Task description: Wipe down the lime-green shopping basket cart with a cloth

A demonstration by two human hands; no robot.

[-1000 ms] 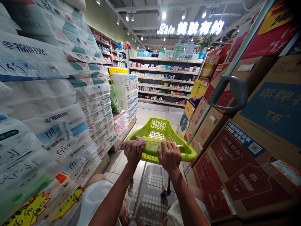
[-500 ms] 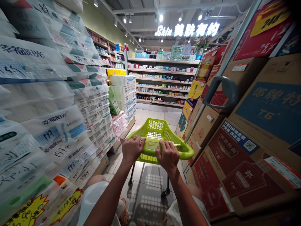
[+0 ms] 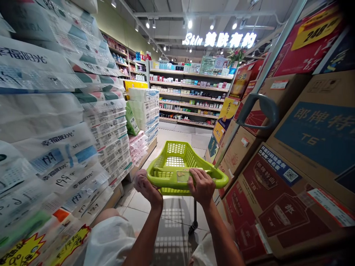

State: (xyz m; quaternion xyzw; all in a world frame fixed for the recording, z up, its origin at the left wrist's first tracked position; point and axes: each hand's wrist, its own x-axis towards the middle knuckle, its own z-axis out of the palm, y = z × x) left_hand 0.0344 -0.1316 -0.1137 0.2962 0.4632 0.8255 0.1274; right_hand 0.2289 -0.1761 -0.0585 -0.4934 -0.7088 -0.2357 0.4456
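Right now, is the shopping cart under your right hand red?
No, the shopping cart that the right hand holds is bright green.

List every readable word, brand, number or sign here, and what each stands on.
"Skin 美肤有约": lit sign
"幸福阳光": white packs
"14.90": star tag
"2500": white stack
"248": yellow tag
"郎牌特", "T6": blue-fronted carton
"郎牌特曲", "T6": red carton
"抽金条": blue label on it; rest unclear
Too small or blurred: shelf goods, cart label, white tags, far boxes, other handwriting
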